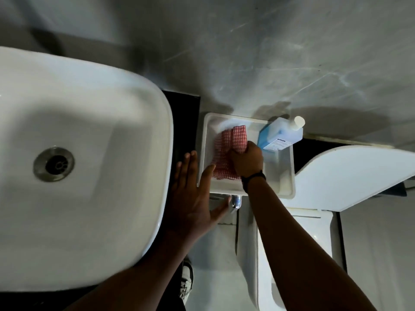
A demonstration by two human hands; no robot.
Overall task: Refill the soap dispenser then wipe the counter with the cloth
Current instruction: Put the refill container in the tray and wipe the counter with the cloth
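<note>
Bottle (279, 135) label — print too small, unreadable.

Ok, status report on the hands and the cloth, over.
Right hand gripping checked cloth in white tray. Left hand open at tray edge. Soap bottle beside cloth.

head view | looks steeply down, close over sink (85, 153) and tray (289, 176) (wide-angle)

One white basin (83, 167) fills the nine o'clock side, with one metal drain (54, 164) in it. One white tray (288, 176) sits near centre, holding one red-checked cloth (226, 149) and, at two o'clock, one blue refill bottle (277, 135) with one white cap (299, 121). Two hands: left hand (193, 198), right hand (247, 160). One dark wristband (253, 178). One shoe (186, 279) at six o'clock.
</note>
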